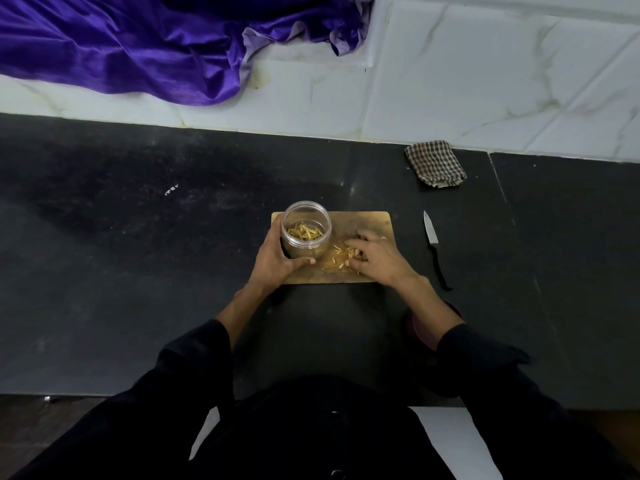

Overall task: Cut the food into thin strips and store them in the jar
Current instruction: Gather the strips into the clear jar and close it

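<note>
A clear plastic jar (306, 233) without a lid stands on the left part of a wooden cutting board (372, 221); pale yellow strips lie in its bottom. My left hand (277, 258) grips the jar from the left and front, thumb along its base. More thin strips (341, 258) lie loose on the board to the right of the jar. My right hand (375, 254) lies over that pile with fingers curled, gathering some strips; part of the pile is hidden beneath it.
A small knife (433, 242) with a black handle lies on the dark counter right of the board, blade pointing away. A folded checked cloth (435, 163) sits at the back right by the white tiled wall. Purple fabric (138, 46) is heaped at the back left.
</note>
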Action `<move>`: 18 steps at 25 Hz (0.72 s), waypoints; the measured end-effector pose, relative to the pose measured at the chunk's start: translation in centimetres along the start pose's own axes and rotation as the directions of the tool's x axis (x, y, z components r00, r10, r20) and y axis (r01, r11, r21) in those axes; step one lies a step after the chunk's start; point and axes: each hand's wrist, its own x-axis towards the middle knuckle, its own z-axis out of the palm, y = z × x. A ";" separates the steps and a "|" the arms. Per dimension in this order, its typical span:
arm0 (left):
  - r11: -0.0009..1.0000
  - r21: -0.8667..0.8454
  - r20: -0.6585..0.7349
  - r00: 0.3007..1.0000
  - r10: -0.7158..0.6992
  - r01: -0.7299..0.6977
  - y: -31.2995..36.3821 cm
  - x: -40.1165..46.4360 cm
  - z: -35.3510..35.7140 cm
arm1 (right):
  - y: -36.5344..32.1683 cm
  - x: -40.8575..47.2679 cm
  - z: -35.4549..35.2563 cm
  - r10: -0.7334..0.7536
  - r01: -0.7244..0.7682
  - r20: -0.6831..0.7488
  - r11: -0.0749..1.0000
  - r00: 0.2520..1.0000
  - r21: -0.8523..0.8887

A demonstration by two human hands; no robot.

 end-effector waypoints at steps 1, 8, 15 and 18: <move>1.000 -0.003 0.000 1.000 0.003 -0.003 0.0 0.0 0.0 | -0.4 -0.2 0.5 0.002 -0.003 -0.028 0.999 1.000 -0.033; 1.000 -0.013 -0.002 1.000 0.016 -0.016 -0.3 0.0 0.0 | -0.9 -0.1 2.2 -0.075 0.039 -0.240 0.988 0.968 -0.152; 0.999 -0.028 0.003 1.000 0.022 -0.022 -0.5 0.1 0.0 | -0.9 0.2 -0.8 0.463 -0.057 -0.217 0.507 0.860 0.860; 0.999 -0.032 0.000 1.000 0.026 -0.026 -0.5 0.1 0.0 | -1.8 0.0 -3.1 0.484 -0.028 -0.030 0.112 0.874 0.993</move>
